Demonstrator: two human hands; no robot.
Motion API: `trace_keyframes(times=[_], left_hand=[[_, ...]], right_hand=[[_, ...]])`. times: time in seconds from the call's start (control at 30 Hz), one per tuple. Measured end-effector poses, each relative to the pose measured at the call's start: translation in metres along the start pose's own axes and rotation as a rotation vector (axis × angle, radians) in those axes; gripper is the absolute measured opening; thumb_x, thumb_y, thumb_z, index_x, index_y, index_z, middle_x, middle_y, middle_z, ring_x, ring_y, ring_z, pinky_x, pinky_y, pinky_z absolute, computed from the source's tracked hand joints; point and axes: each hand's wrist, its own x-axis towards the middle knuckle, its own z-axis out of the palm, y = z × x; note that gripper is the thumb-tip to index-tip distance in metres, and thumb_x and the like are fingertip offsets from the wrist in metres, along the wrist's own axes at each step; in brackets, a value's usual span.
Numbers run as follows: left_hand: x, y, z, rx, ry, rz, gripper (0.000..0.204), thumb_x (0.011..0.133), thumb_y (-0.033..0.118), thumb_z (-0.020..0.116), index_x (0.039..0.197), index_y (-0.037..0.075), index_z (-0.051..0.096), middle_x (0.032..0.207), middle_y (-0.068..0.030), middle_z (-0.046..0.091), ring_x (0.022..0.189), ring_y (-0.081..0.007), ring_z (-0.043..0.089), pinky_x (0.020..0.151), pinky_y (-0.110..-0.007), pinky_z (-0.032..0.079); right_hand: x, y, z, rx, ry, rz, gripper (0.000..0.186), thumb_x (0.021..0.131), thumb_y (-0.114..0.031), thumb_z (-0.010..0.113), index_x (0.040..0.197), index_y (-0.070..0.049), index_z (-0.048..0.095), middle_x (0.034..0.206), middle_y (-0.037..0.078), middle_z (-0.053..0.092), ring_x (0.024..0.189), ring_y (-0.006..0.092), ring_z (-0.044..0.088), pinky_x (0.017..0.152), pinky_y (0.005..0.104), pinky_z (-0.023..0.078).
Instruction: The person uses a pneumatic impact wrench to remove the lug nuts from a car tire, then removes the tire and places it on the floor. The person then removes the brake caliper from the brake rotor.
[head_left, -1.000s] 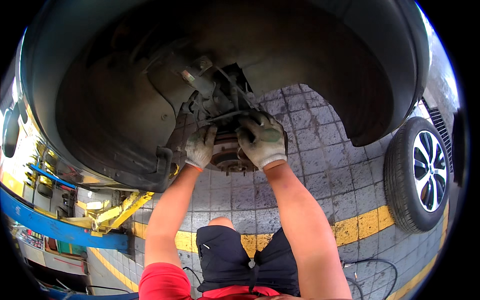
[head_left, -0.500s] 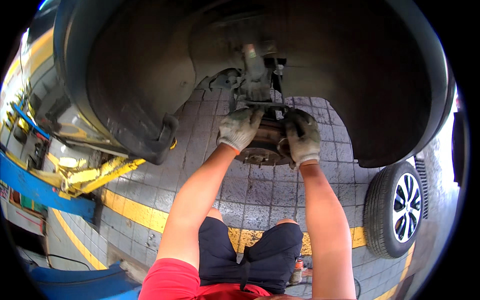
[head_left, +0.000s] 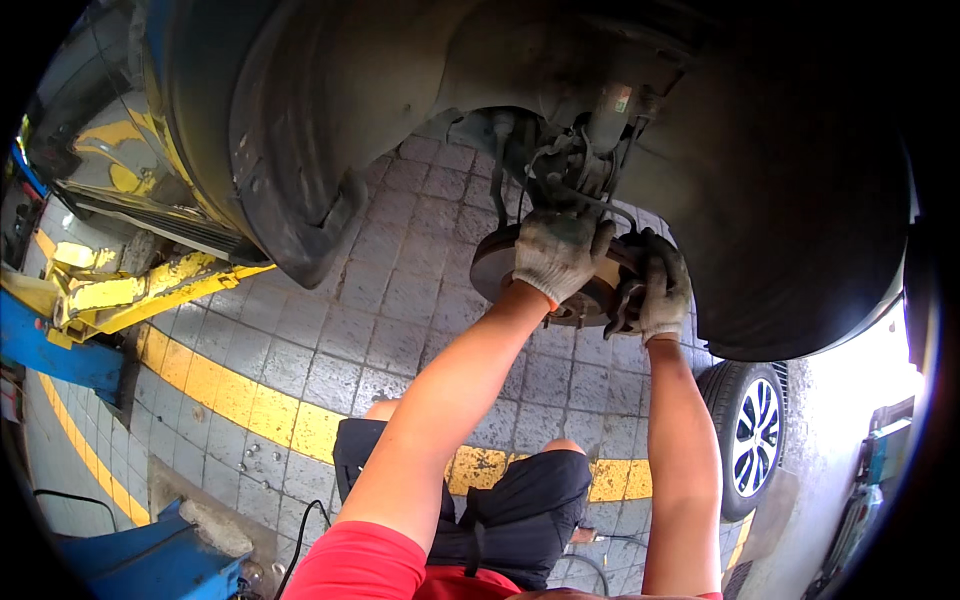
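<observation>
The wheel (head_left: 755, 438) is off and stands between four and five o'clock of the brake disc (head_left: 493, 270). The disc sits on the hub under the arch, brake caliper (head_left: 626, 304) at its four o'clock edge. The gloved left hand (head_left: 556, 250) lies over the disc; the gloved right hand (head_left: 667, 285) meets the caliper. Fingertips are hidden from here: I cannot tell either hand's closure, or whether the caliper is bolted. Arch liner (head_left: 770, 210) crowds two o'clock; a yellow lift arm (head_left: 150, 295) stands at nine.

Head-worn fisheye view (left of a pair), facing down, hands (head_left: 558, 250) near.
</observation>
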Motion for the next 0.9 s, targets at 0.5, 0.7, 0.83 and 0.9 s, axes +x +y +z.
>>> trace_keyframes(times=[0.5,0.7,0.83,0.9], left_hand=[[-0.009,-0.017,0.002,-0.205,-0.061,-0.048,0.032,0.093,0.039,0.070,0.081,0.010,0.068,0.089,-0.0102,0.070,0.085,-0.0282,0.069,0.077,-0.043,0.055],[-0.016,-0.017,0.010,-0.205,-0.047,-0.079,0.031,0.092,0.040,0.072,0.080,0.011,0.067,0.089,-0.0085,0.068,0.087,-0.0262,0.067,0.079,-0.043,0.051],[-0.014,-0.018,0.011,-0.181,-0.055,-0.071,0.034,0.094,0.043,0.069,0.082,0.011,0.068,0.089,-0.0087,0.068,0.088,-0.0258,0.067,0.081,-0.042,0.051],[-0.012,-0.017,0.008,-0.164,-0.058,-0.054,0.035,0.095,0.044,0.068,0.083,0.011,0.069,0.089,-0.0093,0.068,0.088,-0.0259,0.068,0.082,-0.043,0.052]], right_hand=[[0.002,0.007,0.004,-0.207,-0.031,-0.049,0.041,0.107,-0.023,0.047,0.131,0.002,0.069,0.133,0.016,0.071,0.124,0.0260,0.065,0.110,0.0380,0.048],[0.005,0.017,-0.002,-0.232,-0.070,-0.109,0.046,0.110,-0.030,0.046,0.135,0.003,0.067,0.134,0.016,0.070,0.124,0.0253,0.065,0.110,0.0379,0.048],[0.004,0.014,0.006,-0.129,-0.042,-0.065,0.045,0.110,-0.029,0.046,0.134,0.004,0.067,0.133,0.016,0.070,0.123,0.0249,0.065,0.110,0.0378,0.048],[0.001,0.022,-0.005,-0.210,-0.030,-0.074,0.044,0.109,-0.026,0.046,0.133,0.005,0.067,0.132,0.016,0.070,0.123,0.0260,0.065,0.110,0.0381,0.048]])
